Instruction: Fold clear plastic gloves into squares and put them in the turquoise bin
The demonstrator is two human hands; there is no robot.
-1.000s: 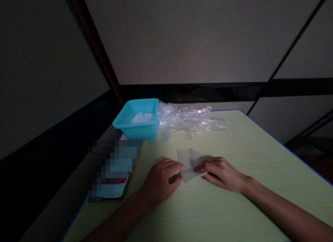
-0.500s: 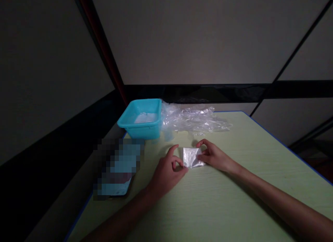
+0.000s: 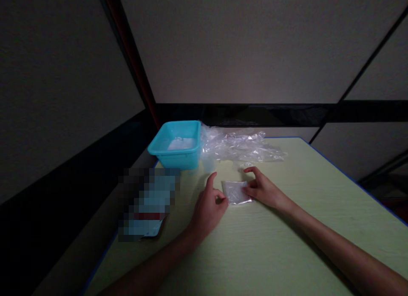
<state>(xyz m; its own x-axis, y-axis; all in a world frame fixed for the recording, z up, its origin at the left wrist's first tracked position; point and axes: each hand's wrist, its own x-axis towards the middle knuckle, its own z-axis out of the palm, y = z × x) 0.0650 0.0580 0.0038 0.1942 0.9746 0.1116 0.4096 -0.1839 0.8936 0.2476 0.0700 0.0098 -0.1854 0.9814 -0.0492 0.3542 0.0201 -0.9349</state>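
A small, square, clear plastic packet [image 3: 236,192] with a creased, shiny surface lies on the light green table in front of me. At its lower left corner, the thumb and a curled finger of my left hand [image 3: 208,209] pinch together, while the index finger points up and away. My right hand [image 3: 264,190] grips the packet's right side, its thumb over the film and another finger bent close to it. The right index finger is raised, clear of the packet. What lies inside the packet, if anything, I cannot make out.
A turquoise plastic basket [image 3: 175,156] with white material inside stands at the back left. Crumpled clear plastic bags [image 3: 244,145] spread beside it. A blurred phone-like device [image 3: 153,207] lies near the left edge. The table [image 3: 274,245] meets a panelled wall [image 3: 242,54] behind.
The packet's bright glare has faded and it looks flatter. My right index finger has lifted off its top edge. Both hands stay near its sides, and the view has shifted slightly.
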